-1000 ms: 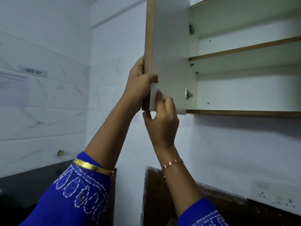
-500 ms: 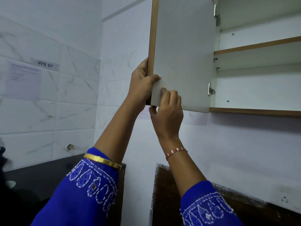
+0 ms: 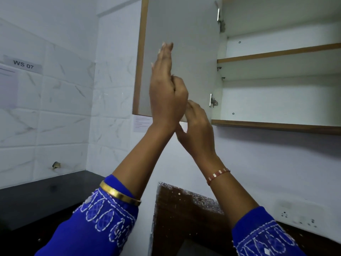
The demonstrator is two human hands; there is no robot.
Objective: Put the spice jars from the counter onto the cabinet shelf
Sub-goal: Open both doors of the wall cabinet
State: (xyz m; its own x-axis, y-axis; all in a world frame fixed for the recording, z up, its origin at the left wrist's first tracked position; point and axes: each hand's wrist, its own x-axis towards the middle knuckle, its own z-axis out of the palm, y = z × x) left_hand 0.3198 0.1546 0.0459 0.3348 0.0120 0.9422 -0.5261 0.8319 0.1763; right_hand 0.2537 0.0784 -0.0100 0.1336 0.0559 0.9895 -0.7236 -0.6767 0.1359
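The cabinet door point(image 3: 180, 58) stands swung wide to the left, its pale inner face turned toward the camera, so that the cabinet shelf point(image 3: 276, 53) and the compartment floor below it lie open to the right; both look bare. The left hand point(image 3: 166, 93) is raised flat against the door's inner face, fingers straight and together, palm on the panel and holding nothing, which reads as a push to keep the door back out of the way. The right hand point(image 3: 197, 124) sits just below and to the right of it at the door's lower edge, fingers loosely curled and spread, also empty; whether it touches the edge I cannot tell, since the left hand covers that spot. No spice jars show anywhere in view, so they must be on a part of the bench outside the frame, and the job appears to be at its first step, access to the shelf gained and nothing yet carried. Lower down, a dark bench point(image 3: 46, 196) runs along the left tiled wall, and a brown speckled bench point(image 3: 184, 209) lies near the right sleeve; a socket plate point(image 3: 297, 215) sits on the far wall at right. A label reading WS 07 point(image 3: 23, 64) hangs on the left tiles. The door itself is the only thing that could block the reach, should it swing back.
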